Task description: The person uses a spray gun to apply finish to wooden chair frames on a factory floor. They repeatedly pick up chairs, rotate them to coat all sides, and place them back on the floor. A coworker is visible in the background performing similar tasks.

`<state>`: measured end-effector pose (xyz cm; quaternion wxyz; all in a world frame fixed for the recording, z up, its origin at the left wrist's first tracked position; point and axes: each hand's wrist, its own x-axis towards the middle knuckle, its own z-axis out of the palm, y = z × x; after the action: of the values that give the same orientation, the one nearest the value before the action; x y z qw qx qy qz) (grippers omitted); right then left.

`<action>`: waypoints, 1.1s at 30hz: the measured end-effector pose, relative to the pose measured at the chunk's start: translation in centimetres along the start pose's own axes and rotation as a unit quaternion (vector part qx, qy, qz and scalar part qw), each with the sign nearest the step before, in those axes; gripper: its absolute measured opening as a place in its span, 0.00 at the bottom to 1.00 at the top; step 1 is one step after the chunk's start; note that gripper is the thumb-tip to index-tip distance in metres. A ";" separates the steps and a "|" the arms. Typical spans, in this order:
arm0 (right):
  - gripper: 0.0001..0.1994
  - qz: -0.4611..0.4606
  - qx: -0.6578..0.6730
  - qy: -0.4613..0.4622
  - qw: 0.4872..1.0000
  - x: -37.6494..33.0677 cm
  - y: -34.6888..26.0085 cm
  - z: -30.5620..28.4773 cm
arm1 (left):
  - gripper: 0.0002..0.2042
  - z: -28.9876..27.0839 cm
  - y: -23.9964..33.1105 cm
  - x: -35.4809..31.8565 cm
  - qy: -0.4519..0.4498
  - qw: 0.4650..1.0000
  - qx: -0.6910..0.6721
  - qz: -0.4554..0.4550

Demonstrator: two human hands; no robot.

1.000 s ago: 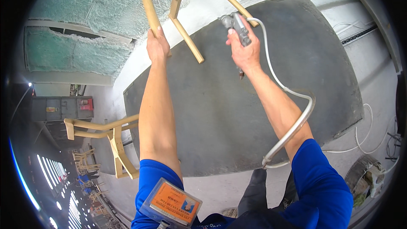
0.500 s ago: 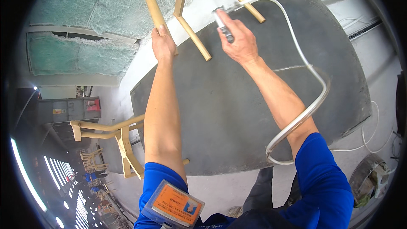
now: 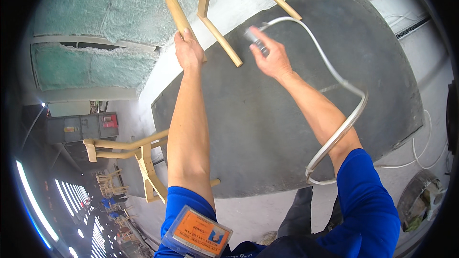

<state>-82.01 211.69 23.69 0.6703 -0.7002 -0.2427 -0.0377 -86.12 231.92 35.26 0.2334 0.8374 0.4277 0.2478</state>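
Observation:
My left hand (image 3: 190,51) is closed round a leg of a pale wooden chair frame (image 3: 173,8), held legs-out over the far left of a dark grey board. My right hand (image 3: 273,60) grips a silver hose-fed spray gun (image 3: 258,44), blurred by motion; whether it sprays paint or air I cannot tell. The gun is just right of the frame's legs and apart from them. From it a whitish, see-through hose (image 3: 330,63) arcs rightward, then loops back across my right forearm.
The dark grey board (image 3: 272,134) spreads below my arms. A second wooden chair frame (image 3: 148,162) stands at its left edge. Greenish fibrous panels (image 3: 71,67) cover the far left wall. On the right are a round bin (image 3: 420,198) and more hose (image 3: 415,155) on the floor.
My right hand and the gun have come down a little, nearer to me, and the hose's upper arc has dropped with them. My left hand keeps its hold on the chair frame.

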 end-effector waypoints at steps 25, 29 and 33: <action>0.25 0.333 0.326 0.330 0.821 2.4 3.2 -8.4 | 0.29 1.3 1.5 -5.0 -0.009 0.997 -0.075 -0.001; 0.24 0.367 0.281 0.330 0.823 -2.2 3.8 -9.6 | 0.29 1.9 0.9 -5.1 0.022 1.000 -0.014 0.013; 0.18 0.383 0.386 0.243 0.803 -3.9 2.6 -6.8 | 0.28 2.7 0.6 -6.3 0.025 0.999 -0.016 -0.019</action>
<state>-82.52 204.08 20.49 0.8824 -0.3872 0.2215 0.1496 -87.32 225.92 32.22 0.2407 0.8189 0.4451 0.2708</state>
